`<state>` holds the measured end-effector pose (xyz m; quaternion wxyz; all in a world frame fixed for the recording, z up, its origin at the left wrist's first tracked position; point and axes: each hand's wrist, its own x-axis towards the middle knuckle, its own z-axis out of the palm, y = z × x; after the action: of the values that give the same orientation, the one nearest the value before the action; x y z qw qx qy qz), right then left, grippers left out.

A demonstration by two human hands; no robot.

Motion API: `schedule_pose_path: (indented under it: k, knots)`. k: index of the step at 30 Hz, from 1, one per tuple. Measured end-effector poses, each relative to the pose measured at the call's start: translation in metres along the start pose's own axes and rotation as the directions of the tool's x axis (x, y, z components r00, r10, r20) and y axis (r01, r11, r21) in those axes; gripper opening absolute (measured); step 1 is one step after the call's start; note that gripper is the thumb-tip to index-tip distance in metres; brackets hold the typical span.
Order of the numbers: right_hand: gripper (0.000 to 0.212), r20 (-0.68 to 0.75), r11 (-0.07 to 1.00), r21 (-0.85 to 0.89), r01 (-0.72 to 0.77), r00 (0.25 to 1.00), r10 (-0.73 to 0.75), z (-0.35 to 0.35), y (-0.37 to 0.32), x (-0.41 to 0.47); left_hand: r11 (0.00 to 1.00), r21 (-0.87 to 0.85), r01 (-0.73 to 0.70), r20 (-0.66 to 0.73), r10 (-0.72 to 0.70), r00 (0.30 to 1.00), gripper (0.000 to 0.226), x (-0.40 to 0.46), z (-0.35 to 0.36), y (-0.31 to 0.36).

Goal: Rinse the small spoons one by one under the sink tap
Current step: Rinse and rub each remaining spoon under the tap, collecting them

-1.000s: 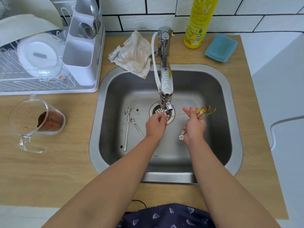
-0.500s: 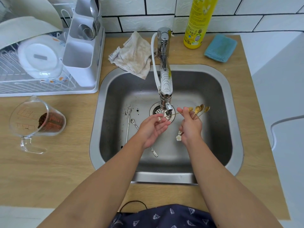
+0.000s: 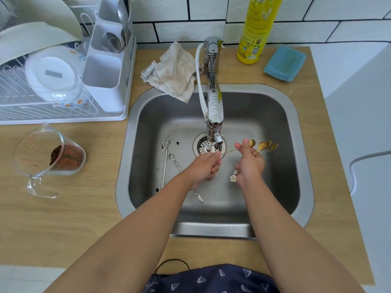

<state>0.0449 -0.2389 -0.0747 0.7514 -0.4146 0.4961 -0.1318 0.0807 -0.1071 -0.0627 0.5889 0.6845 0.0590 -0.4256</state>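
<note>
your right hand [image 3: 250,163] grips four gold spoons [image 3: 264,145], bowls fanned out over the sink [image 3: 296,187]. your left hand [image 3: 206,166] pinches one gold handle under the tap [image 3: 214,115]. two silver spoons [image 3: 169,163] lie on the sink floor.

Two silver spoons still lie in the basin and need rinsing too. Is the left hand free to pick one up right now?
Probably not yet: the left hand grips the end of a gold spoon under the tap. The silver spoons lie uncovered just beside it.
</note>
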Motion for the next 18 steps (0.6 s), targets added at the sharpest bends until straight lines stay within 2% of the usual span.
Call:
schedule_pose_path:
  k: [1, 2, 4, 6, 7, 9, 12, 14, 17, 18]
  knots:
    - [0.02, 0.006, 1.0, 0.001, 0.001, 1.0, -0.001, -0.001, 0.0, 0.0, 0.979, -0.2, 0.04, 0.047, -0.031, 0.998, 0.033, 0.0, 0.001, 0.0]
    - [0.02, 0.013, 1.0, -0.001, 0.001, 1.0, -0.001, -0.001, 0.001, 0.0, 0.946, -0.319, 0.058, 0.046, -0.045, 0.998, 0.031, 0.001, 0.002, 0.0]
    - [0.019, 0.028, 1.0, -0.002, -0.006, 1.0, 0.007, -0.001, 0.002, 0.001, 0.901, -0.429, 0.07, 0.013, -0.071, 0.997, 0.026, 0.001, 0.006, 0.0]
    - [0.018, 0.053, 1.0, -0.02, -0.021, 0.998, 0.022, 0.0, 0.004, 0.001, 0.891, -0.45, 0.064, -0.033, -0.088, 0.996, 0.028, 0.0, 0.005, 0.001]
    - [0.018, 0.071, 0.999, -0.03, -0.025, 0.997, 0.027, 0.0, 0.004, 0.001, 0.915, -0.402, 0.046, -0.057, -0.075, 0.996, 0.029, -0.001, 0.002, 0.001]
    - [0.022, 0.128, 0.998, -0.054, -0.034, 0.991, 0.041, 0.001, 0.005, 0.001, 0.986, -0.164, -0.011, -0.08, -0.003, 0.997, 0.025, -0.005, -0.011, -0.001]
    - [0.025, 0.235, 0.977, -0.211, -0.039, 0.968, 0.09, 0.007, 0.011, -0.004, 0.982, 0.142, -0.121, -0.054, 0.13, 0.99, 0.02, -0.012, -0.028, -0.007]
    - [0.009, 0.31, 0.955, -0.29, -0.055, 0.939, 0.148, 0.011, 0.016, -0.011, 0.977, 0.168, -0.13, -0.084, 0.146, 0.986, 0.019, -0.013, -0.032, -0.008]
    - [0.022, 0.373, 0.943, -0.327, -0.065, 0.908, 0.192, 0.012, 0.02, -0.016, 0.976, 0.181, -0.118, -0.171, 0.149, 0.974, 0.02, -0.011, -0.026, -0.009]
    - [0.018, 0.371, 0.943, -0.327, -0.063, 0.909, 0.189, 0.012, 0.018, -0.017, 0.976, 0.185, -0.118, -0.176, 0.15, 0.973, 0.02, -0.01, -0.023, -0.01]
